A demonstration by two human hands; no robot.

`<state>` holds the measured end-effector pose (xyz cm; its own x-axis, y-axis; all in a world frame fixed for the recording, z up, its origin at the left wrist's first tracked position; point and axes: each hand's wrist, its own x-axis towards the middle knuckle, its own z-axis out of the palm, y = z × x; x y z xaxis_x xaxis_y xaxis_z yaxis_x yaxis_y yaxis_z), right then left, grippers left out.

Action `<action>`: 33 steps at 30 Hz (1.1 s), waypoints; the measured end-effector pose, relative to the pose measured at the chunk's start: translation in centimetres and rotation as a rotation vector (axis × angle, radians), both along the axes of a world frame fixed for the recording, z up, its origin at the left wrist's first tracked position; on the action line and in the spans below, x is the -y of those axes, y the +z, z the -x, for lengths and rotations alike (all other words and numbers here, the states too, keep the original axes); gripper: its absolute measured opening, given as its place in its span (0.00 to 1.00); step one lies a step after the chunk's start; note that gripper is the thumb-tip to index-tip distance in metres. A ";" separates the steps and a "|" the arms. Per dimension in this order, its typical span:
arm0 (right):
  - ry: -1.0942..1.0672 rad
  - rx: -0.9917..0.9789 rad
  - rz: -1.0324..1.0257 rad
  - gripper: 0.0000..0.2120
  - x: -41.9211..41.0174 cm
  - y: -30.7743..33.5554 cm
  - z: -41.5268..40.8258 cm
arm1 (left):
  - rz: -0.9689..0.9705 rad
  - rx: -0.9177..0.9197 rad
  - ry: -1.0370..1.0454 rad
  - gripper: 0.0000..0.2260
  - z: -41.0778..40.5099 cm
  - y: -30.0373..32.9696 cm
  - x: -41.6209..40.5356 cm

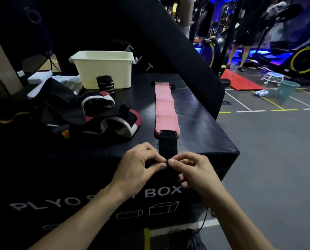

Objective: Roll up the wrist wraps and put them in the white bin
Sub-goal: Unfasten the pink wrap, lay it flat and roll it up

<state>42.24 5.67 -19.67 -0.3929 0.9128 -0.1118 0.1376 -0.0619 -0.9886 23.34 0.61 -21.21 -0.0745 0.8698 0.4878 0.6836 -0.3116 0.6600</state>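
Pinching the long pink fabric wrist wrap's (166,109) black end, left hand (139,166) and right hand (194,170) risk a crooked, loose roll if grip slips.

Single head-worn wide-angle view, facing forward and down, close over the box top (195,112)

This is a gym. A black padded plyo box (195,112), lettered "PLYO" and "BOX" on its side, fills the foreground. Beyond its far right corner stand exercise bikes (305,60) with yellow-rimmed flywheels under blue lighting, a red floor mat (240,80) before them, and marked lines cross the grey floor.
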 end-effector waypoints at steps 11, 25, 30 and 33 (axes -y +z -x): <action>-0.055 -0.101 0.192 0.03 -0.1 0.3 0.5 | -0.047 -0.091 0.039 0.09 -0.8 -0.4 0.6; -0.045 -0.075 0.046 0.04 -0.3 -0.4 0.2 | -0.079 -0.316 0.039 0.04 -1.1 -1.2 0.3; 0.031 0.132 -0.297 0.03 -0.7 -0.7 -1.1 | 0.000 -0.260 0.081 0.02 -1.4 -0.6 0.2; 0.025 0.177 -0.398 0.02 -0.7 -0.8 -1.3 | 0.050 -0.247 0.095 0.02 -1.7 -0.3 0.2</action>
